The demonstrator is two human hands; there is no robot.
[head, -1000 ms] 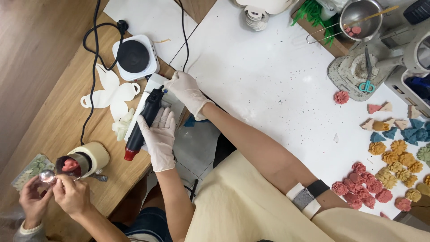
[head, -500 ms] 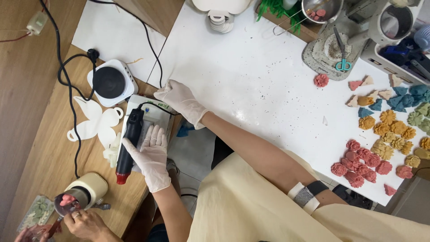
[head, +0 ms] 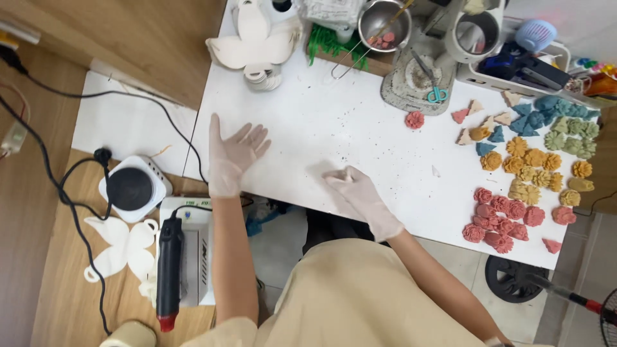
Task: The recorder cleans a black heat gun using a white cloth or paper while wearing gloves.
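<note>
— Any packages up top?
— One clear bag (head: 331,11), crinkled, pale with dark print, at the table's (head: 334,128) far edge, just left of a steel pot (head: 384,24).
— Labels?
— A small strip with green marks (head: 188,204) on the white box (head: 193,257) at lower left, beside the black tool (head: 169,270). Too small to make out.
— Screens or signs?
— None in view.

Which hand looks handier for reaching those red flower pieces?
Probably the right hand: it rests on the white table on the side of the red flower pieces, while the left hand lies flat farther off.
</note>
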